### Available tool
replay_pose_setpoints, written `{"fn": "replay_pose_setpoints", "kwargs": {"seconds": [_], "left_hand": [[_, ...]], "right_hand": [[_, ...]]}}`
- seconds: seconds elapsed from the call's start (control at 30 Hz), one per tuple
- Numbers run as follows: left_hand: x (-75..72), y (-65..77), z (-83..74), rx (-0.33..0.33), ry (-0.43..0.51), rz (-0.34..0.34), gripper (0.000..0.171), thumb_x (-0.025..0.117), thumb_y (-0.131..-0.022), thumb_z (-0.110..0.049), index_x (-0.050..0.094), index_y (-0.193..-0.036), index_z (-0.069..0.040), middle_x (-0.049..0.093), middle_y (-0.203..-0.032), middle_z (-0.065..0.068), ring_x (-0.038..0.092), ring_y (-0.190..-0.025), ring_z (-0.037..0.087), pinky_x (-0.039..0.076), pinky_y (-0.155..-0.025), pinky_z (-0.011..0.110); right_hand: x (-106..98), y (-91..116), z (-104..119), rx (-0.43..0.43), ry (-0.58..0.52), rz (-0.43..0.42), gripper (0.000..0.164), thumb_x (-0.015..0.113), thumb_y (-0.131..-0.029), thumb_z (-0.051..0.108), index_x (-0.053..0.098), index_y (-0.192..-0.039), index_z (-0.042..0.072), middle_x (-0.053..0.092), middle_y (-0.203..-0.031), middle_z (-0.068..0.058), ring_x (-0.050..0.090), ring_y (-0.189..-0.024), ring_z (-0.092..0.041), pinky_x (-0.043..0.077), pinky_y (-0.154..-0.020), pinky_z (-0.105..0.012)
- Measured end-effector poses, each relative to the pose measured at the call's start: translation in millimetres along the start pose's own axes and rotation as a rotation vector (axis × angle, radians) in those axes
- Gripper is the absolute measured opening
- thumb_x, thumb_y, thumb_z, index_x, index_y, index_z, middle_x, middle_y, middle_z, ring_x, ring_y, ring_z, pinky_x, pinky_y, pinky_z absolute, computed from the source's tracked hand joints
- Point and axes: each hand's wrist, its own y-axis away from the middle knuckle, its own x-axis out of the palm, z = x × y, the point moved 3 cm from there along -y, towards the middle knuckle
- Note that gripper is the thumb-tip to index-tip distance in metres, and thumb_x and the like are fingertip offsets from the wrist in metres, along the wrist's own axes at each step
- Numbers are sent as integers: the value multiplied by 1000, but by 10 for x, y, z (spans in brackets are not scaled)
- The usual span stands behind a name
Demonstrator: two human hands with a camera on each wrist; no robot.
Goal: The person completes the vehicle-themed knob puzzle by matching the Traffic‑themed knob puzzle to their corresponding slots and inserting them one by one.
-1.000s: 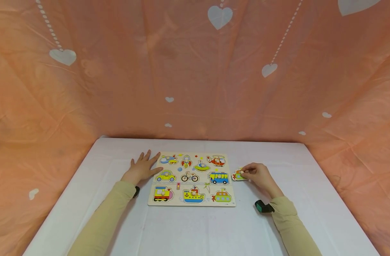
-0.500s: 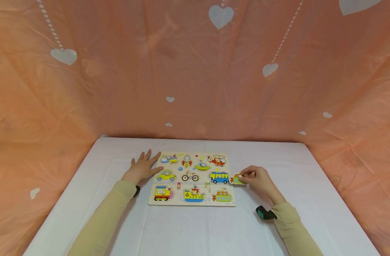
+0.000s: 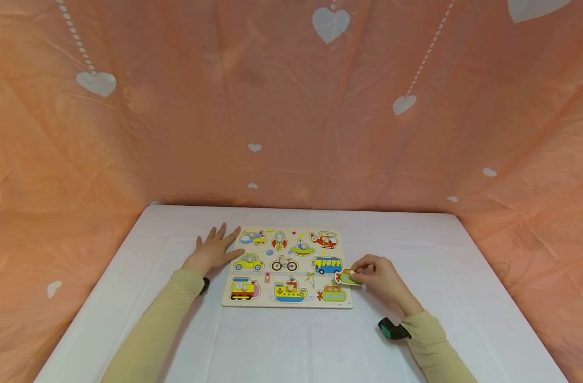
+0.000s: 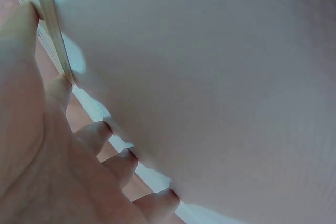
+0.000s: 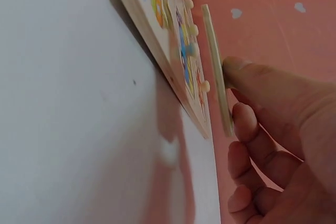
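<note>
A wooden knob puzzle board [image 3: 266,292] with vehicle pictures lies on the table. My right hand [image 3: 381,276] pinches a green and orange submarine puzzle piece [image 3: 344,277], which overlaps the board's right edge in the head view. Seen edge-on in the right wrist view, the piece [image 5: 216,72] is raised apart from the board. The submarine picture [image 3: 332,293] at the board's lower right shows no knob. My left hand [image 3: 209,253] is spread flat at the board's upper left; its thumb and index fingertip touch the board's edge [image 4: 52,24] in the left wrist view.
Knobbed pieces, among them a train [image 3: 243,289], a ship [image 3: 290,291] and a bus [image 3: 327,264], sit in the board. The white-covered table [image 3: 272,346] ends at a peach curtain [image 3: 291,133] with hearts. A black strap [image 3: 393,329] is on the right wrist.
My right hand has carried the submarine piece left and toward the near side, from beside the board to over its right edge. The left hand has stayed in place.
</note>
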Motion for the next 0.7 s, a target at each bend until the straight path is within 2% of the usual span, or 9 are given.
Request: {"fn": "replay_pose_setpoints", "kwargs": {"seconds": [0.4,0.7], "left_hand": [[-7,2,3,-2,0,3,77,52,-93,-54,21,-154,-18,5,-156,24,0,-140,50,0,-103,72],[9,-2,0,2,0,2,78,53,-93,-55,22,-153,-18,5,-156,25,1,-139,50,0,-103,72]], "right_hand": [[165,74,67,-65,-46,67,16,80,-79,16,71,-89,10,63,-82,2,54,-77,-16,45,-59,-24],[283,106,138,-104,-67,107,15,80,-79,15,70,-89,11,63,-82,3,57,-79,-14,45,-71,-25]]}}
